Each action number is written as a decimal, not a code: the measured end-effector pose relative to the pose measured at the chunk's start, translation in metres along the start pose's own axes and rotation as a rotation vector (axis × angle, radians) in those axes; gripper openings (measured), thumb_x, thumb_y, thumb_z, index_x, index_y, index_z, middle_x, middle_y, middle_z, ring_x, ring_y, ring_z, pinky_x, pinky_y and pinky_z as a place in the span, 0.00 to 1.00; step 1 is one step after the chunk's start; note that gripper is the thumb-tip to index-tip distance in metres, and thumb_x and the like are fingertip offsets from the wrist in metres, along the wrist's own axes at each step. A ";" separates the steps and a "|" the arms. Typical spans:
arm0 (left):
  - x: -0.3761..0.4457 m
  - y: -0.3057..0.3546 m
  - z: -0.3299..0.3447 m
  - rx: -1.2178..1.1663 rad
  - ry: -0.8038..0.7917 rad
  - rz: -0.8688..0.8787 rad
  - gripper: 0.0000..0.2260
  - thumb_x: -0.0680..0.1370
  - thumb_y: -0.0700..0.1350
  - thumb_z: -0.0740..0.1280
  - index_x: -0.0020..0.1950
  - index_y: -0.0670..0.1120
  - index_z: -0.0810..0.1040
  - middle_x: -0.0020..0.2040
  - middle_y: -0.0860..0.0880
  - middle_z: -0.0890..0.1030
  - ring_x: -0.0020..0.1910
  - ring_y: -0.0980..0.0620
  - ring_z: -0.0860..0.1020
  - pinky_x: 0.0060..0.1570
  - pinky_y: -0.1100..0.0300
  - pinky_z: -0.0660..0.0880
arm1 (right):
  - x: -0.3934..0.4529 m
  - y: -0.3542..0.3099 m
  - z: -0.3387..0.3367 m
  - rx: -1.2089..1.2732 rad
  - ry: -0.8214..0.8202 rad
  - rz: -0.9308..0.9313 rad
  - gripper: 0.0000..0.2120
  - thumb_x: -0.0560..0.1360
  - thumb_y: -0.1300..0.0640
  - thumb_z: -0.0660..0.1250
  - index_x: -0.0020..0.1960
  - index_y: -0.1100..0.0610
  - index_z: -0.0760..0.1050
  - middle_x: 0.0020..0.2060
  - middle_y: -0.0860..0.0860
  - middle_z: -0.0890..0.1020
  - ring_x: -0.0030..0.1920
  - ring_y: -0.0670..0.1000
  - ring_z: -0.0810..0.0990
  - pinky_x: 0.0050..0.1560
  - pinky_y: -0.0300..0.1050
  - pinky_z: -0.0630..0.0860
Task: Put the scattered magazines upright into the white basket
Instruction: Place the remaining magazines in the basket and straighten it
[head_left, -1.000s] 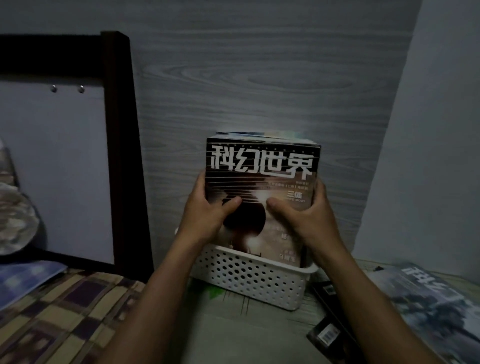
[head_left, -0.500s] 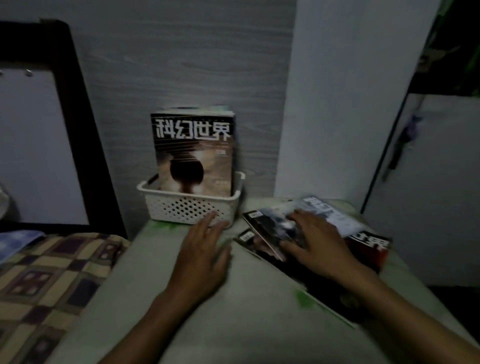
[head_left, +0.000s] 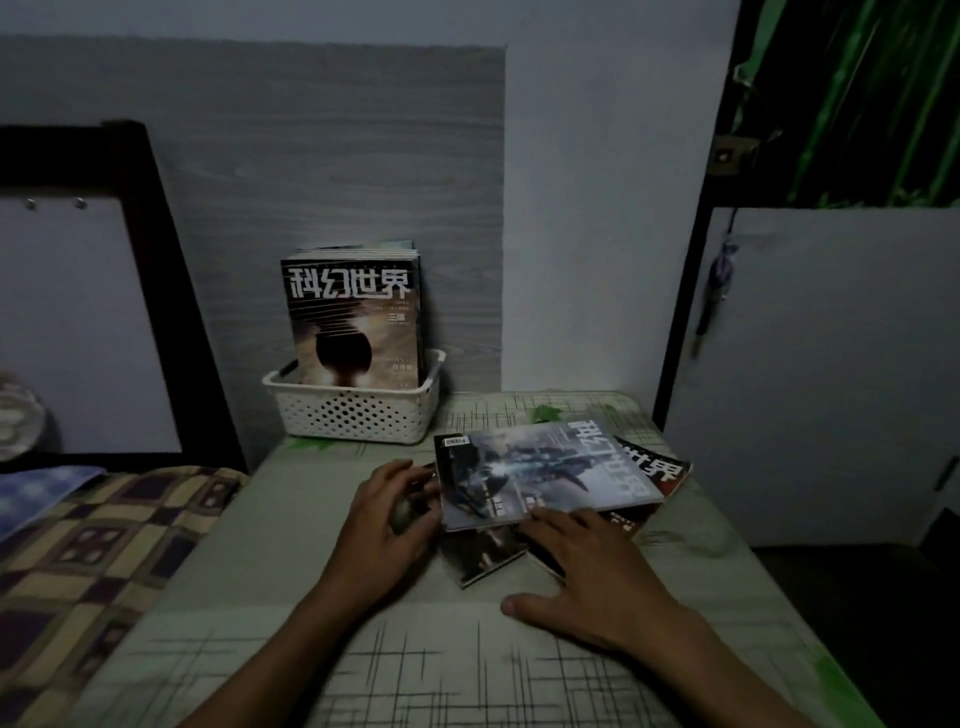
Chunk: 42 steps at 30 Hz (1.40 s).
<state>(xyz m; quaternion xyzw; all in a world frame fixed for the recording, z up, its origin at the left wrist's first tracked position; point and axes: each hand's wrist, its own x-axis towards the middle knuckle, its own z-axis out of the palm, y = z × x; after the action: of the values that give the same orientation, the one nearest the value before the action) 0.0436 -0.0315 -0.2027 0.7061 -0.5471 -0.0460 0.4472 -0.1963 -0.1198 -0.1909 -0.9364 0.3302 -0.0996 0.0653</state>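
Pale lined bedsheet covers the near surface. White basket sits at the far left against the wall, with magazines upright inside. A loose pile lies right of it; top magazine faces up. Left hand, fingers curled, touches that magazine's left edge. Right hand rests open and flat on the pile's near edge.

Basket front — bare bedsheet

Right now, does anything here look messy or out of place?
Yes. Several magazines lie flat in a crooked, overlapping pile right of the white basket, instead of standing upright in it like the magazines already inside.
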 end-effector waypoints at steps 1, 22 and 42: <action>-0.002 0.004 0.002 0.023 0.002 0.021 0.19 0.76 0.49 0.71 0.66 0.52 0.75 0.70 0.51 0.71 0.67 0.54 0.67 0.65 0.57 0.65 | -0.006 -0.004 -0.001 -0.005 0.011 -0.021 0.43 0.64 0.20 0.53 0.74 0.40 0.60 0.74 0.43 0.66 0.70 0.53 0.64 0.65 0.48 0.66; 0.052 0.017 0.001 0.353 -0.378 -0.268 0.31 0.57 0.72 0.73 0.47 0.51 0.74 0.45 0.52 0.79 0.42 0.53 0.76 0.39 0.56 0.74 | -0.040 -0.002 0.007 0.192 0.330 0.092 0.12 0.74 0.46 0.68 0.38 0.45 0.66 0.39 0.40 0.71 0.46 0.44 0.71 0.38 0.42 0.70; 0.020 -0.001 -0.093 -0.759 0.014 -0.084 0.19 0.73 0.44 0.71 0.61 0.59 0.76 0.52 0.44 0.86 0.47 0.42 0.85 0.40 0.54 0.83 | 0.100 -0.047 -0.048 1.403 0.006 0.428 0.08 0.77 0.66 0.66 0.56 0.60 0.76 0.29 0.54 0.78 0.24 0.51 0.73 0.22 0.40 0.70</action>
<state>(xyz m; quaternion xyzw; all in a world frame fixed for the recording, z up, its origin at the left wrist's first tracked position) 0.1039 0.0058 -0.1397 0.5123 -0.4585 -0.2586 0.6785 -0.1033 -0.1493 -0.1207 -0.5891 0.3645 -0.2754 0.6665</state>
